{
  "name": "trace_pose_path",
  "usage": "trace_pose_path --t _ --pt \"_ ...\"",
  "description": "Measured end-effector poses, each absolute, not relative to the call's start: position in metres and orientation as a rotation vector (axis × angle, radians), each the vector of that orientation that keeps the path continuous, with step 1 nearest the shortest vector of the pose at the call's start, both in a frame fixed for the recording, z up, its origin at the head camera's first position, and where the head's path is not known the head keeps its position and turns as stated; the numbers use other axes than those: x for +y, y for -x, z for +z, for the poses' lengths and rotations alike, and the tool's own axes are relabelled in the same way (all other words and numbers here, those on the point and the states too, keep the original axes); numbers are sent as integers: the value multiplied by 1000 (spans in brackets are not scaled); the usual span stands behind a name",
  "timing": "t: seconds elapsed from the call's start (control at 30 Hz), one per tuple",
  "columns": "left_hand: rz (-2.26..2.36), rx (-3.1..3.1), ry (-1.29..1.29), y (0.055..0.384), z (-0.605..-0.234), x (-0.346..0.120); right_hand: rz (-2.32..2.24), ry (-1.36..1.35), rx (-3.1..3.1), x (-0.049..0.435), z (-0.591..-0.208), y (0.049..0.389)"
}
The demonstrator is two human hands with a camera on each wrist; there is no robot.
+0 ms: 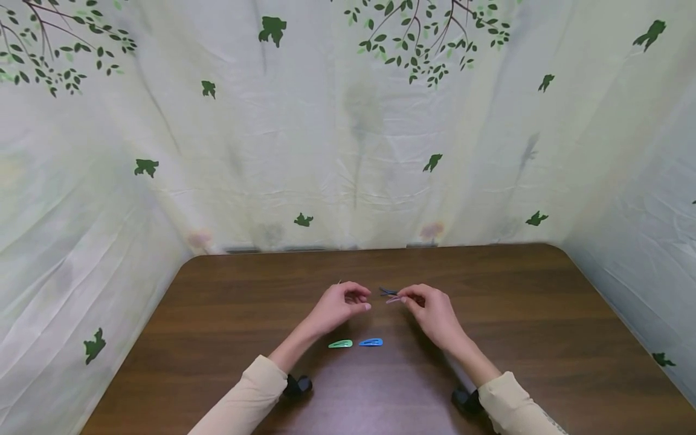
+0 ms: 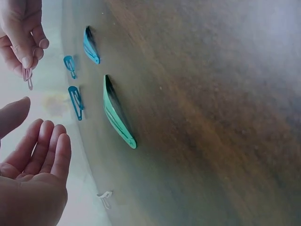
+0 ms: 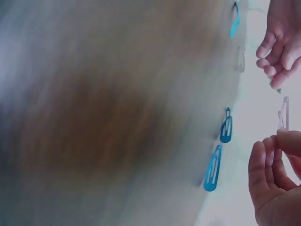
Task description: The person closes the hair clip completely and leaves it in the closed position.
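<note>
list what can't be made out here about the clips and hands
- Head view: the clip pinched by the right hand is too small to tell its shape or colour.
- Left wrist view: the left hand is cut by the frame edge.
- Right wrist view: the table is blurred; the pale clip is washed out by glare.

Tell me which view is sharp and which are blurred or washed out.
Head view: evenly lit and sharp, though wide-angle bending curves the table edge. Left wrist view: green clip fairly clear, wood grain smeared, background overexposed. Right wrist view: the softest, the tabletop a blur, with white glare behind the right hand pinching a pale clip.
</note>
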State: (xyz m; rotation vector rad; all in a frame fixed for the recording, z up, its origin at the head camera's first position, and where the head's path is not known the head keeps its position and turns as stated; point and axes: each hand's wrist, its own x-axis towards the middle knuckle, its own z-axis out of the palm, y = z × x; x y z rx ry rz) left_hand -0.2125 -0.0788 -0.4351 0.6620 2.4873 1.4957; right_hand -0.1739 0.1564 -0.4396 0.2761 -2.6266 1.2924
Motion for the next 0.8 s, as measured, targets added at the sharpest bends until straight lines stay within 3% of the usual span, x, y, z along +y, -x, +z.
trace_pose_path --t 0.8 --pt "1657 2528 -727 181 -410 -97 1460 -318 -2418 135 -412 145"
